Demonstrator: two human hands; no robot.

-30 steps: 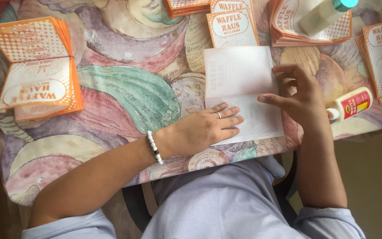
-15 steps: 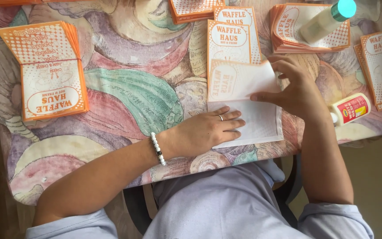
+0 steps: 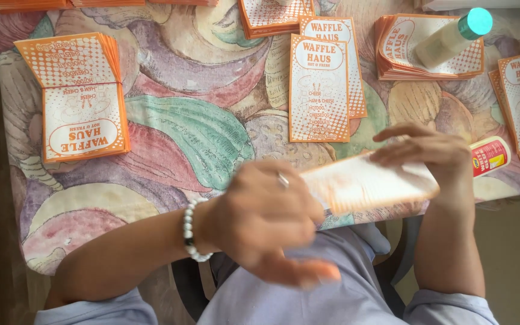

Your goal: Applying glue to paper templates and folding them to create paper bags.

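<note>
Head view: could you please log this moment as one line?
left hand: blurred, off table | right hand: holding folded orange-and-white paper bag | glue stick beside

Pale blue short sleeves [image 3: 452,307], white bead bracelet [image 3: 190,232], silver ring [image 3: 282,179]

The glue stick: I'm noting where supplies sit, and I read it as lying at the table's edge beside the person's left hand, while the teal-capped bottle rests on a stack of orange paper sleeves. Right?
Not quite. The head view shows the glue stick at the table's edge beside the right hand, not the left hand. The teal-capped bottle does rest on a stack of orange paper sleeves.
</note>
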